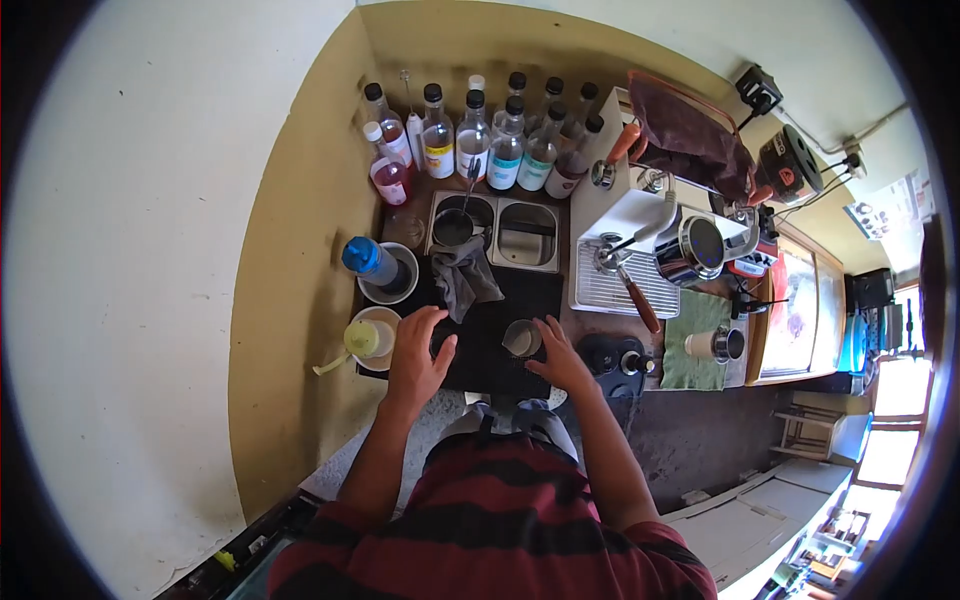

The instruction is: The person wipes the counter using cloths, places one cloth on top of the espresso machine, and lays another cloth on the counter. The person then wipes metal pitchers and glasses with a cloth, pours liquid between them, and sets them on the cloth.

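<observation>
My left hand (418, 358) is over the dark mat (478, 362), its fingers stretched and the thumb apart, holding nothing. A small clear glass (521, 338) stands on the mat. Just right of it is my right hand (562, 360), fingers spread; I cannot tell whether the fingertips touch the glass. A crumpled grey cloth (466, 279) lies at the mat's far edge, draped up against the steel bins. Left of my left hand, a yellow-green pump top (366, 338) sits in a white container (385, 322).
Syrup bottles (473, 138) line the back wall behind two steel bins (527, 210). A blue-capped bottle (372, 262) stands in a white bowl (408, 290). To the right, an espresso machine (600, 225) holds a wooden-handled portafilter (640, 300), near a steel pitcher (690, 252) and a green cloth (700, 365).
</observation>
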Motion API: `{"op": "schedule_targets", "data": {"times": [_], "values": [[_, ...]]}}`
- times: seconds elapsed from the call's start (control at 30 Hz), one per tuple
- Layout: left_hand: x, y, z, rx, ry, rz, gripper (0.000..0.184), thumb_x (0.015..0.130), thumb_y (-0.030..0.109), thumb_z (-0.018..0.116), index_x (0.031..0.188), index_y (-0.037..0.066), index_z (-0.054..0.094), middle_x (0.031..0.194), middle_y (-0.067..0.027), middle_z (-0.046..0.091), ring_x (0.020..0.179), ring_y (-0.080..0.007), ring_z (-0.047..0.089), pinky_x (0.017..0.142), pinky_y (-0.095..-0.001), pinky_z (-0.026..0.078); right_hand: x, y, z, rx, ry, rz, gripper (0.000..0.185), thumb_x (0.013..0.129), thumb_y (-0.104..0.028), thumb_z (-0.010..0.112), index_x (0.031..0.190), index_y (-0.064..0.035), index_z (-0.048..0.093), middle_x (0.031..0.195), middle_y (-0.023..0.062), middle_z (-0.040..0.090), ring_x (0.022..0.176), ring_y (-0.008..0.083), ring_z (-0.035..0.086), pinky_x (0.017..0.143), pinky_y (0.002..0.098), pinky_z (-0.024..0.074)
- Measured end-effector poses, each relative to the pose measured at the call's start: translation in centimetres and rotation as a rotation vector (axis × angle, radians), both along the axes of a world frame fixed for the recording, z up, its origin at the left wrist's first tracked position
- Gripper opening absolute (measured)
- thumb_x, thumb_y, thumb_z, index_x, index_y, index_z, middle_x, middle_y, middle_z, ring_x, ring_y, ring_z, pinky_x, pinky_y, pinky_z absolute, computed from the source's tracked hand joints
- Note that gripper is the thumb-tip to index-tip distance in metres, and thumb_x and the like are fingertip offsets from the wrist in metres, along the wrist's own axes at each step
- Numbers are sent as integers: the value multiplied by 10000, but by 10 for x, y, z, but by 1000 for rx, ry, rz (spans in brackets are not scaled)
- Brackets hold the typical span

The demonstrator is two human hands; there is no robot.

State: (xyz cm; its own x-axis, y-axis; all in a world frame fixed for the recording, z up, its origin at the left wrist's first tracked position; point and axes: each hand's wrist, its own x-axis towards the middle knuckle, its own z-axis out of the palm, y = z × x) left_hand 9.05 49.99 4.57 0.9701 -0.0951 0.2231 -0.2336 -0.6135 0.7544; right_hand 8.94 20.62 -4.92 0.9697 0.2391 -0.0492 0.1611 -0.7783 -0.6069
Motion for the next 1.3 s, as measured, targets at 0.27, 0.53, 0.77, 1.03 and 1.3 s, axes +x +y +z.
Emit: {"op": "schedule_targets", "data": {"times": [0.27,0.53,0.77,1.03,1.3], "values": [[-22,-7,-32,177,186,-75,920,776,215,833,1521,47,321,1518,-266,370,1392,-441,389,1161,-486,342,-21,23,-35,367,275,-330,559,814,-170,828,1210,-68,446,991,146,658,840,282,675,776,388,519],[-24,-34,-21,207,-17,6,722,831,185,779,1451,40,438,1490,-234,421,1379,-415,414,1154,-481,341,-35,17,-37,588,332,-297,793,851,-118,796,1496,-125,335,1091,158,657,879,233,688,783,365,559],[33,-114,-82,-689,311,117,423,960,179,657,1342,37,543,1369,-160,541,1268,-280,530,1086,-405,403,-62,8,-37,506,83,-375,791,878,-100,767,1538,-103,330,1220,171,636,888,206,686,804,341,559],[114,-99,-215,-366,425,295,408,900,177,690,1251,-16,608,1206,-216,619,1141,-380,609,966,-418,481,-106,-39,-14,747,393,-488,496,958,-176,687,1402,-41,512,1183,116,663,976,173,676,840,320,530],[126,-93,-225,180,204,388,274,844,108,682,1102,18,660,999,-212,685,994,-414,651,895,-494,508,-120,-90,8,867,365,-579,362,980,-153,646,1311,-19,592,1135,72,683,968,135,643,854,294,513]]}}
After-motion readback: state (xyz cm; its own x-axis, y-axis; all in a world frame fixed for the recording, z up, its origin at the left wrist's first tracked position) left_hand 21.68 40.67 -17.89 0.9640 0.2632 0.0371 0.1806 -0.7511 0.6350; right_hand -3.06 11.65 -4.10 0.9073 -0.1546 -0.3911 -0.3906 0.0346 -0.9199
